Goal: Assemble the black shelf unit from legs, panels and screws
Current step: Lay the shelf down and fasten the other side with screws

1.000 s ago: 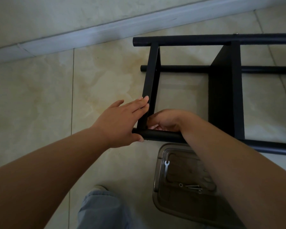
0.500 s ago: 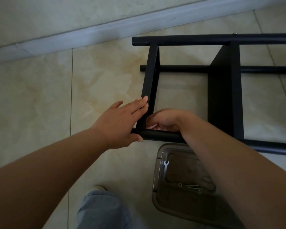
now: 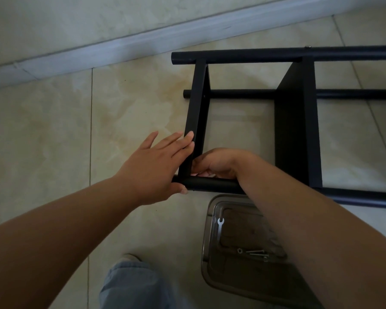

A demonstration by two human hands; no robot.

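Observation:
The black shelf unit lies on its side on the tiled floor. Its end panel (image 3: pixel 197 103) runs from the far leg (image 3: pixel 276 55) down to the near leg (image 3: pixel 212 184). A second panel (image 3: pixel 296 130) stands further right. My left hand (image 3: pixel 156 166) presses straight fingers against the end panel's outer face, thumb under the near leg's end. My right hand (image 3: pixel 218 163) is curled inside the corner where the end panel meets the near leg; what its fingertips hold is hidden.
A clear plastic tray (image 3: pixel 210 237) sits on the floor just below the near leg, holding a small wrench (image 3: pixel 220 226), a washer and screws (image 3: pixel 255 253). My knee in jeans (image 3: pixel 129 284) is at the bottom. A white skirting board (image 3: pixel 120 45) runs along the wall.
The hands and the shelf unit have scarcely moved; my left hand's fingers stay flat on the end panel.

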